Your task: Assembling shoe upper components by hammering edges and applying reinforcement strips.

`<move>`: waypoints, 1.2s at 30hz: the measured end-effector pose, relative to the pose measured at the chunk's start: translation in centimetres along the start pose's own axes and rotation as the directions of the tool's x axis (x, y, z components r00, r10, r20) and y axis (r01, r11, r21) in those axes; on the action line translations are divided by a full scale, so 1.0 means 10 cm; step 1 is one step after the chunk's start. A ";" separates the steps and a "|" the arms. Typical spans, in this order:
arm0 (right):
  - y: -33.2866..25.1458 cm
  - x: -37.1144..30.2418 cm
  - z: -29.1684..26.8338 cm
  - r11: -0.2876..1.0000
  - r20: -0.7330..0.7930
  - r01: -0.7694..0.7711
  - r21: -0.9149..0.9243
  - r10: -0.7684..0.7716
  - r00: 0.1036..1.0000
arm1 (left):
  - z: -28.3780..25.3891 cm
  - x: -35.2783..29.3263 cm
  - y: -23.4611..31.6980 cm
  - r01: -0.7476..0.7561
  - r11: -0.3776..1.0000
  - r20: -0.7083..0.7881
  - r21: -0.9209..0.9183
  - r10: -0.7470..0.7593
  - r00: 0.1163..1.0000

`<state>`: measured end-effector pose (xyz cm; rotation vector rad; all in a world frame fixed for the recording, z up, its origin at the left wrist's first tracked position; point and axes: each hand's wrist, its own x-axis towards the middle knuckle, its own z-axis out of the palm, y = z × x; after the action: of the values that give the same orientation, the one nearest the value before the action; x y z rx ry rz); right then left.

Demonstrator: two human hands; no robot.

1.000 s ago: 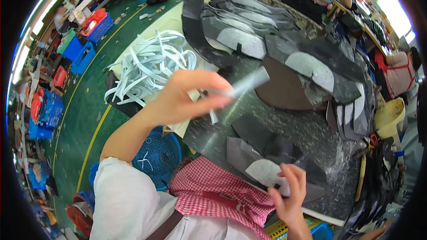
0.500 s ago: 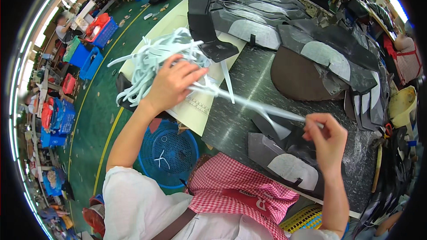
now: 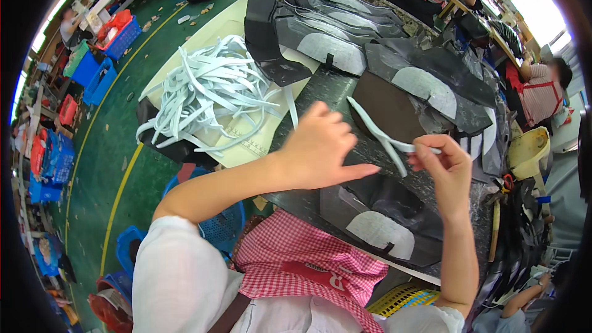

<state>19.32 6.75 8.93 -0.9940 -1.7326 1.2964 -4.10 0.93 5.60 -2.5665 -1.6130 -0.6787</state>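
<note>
By the right hand [image 3: 446, 169], centre-right, a strip [image 3: 375, 131] is pinched; held loosely, it could be dropped; left hand [image 3: 316, 151] spread.

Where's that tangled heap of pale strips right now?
In the head view, the heap of pale strips lies left of centre on the cream board, upper left of the left hand and just left of the bent black piece.
</note>
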 end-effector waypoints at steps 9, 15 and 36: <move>0.00 -0.45 -0.12 0.978 -0.043 -0.021 0.205 0.030 0.999 | 0.37 0.29 0.31 0.332 -0.378 0.399 -0.864 -0.115 0.909; 0.10 -0.57 -0.17 0.943 0.101 -0.014 0.332 -0.021 0.995 | 0.38 0.38 0.45 0.206 -0.579 0.309 -0.789 -0.084 0.947; 0.44 -0.72 -0.66 0.985 -0.373 -0.067 0.156 0.122 0.920 | 0.03 0.12 0.12 0.377 -0.009 0.373 -0.926 -0.171 0.912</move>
<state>28.93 3.71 5.25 -1.1712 -1.2927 1.1723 -2.55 1.47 6.03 -2.9456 -2.2019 -2.6179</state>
